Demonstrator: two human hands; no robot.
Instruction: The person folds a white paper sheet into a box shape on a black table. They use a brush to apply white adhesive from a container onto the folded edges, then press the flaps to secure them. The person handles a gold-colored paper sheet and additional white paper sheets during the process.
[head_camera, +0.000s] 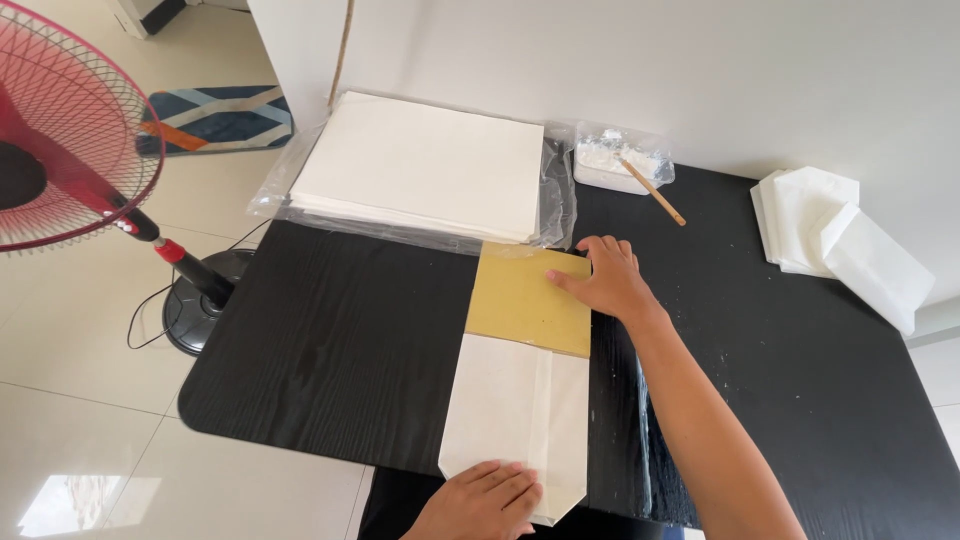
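Note:
A folded white paper bag (515, 410) lies on the black table (340, 340), its far end overlapping a tan cardboard sheet (525, 300). My left hand (480, 502) presses flat on the bag's near folded corner at the table's front edge. My right hand (605, 278) rests fingers-down on the cardboard's far right corner, holding it in place. Neither hand grips anything; both lie flat with fingers together.
A stack of white paper sheets (425, 165) on clear plastic sits at the table's back. A small white tub of paste (615, 165) with a wooden stick (652, 190) stands beside it. Finished white bags (845, 245) lie at the right. A red standing fan (70, 130) is on the floor left.

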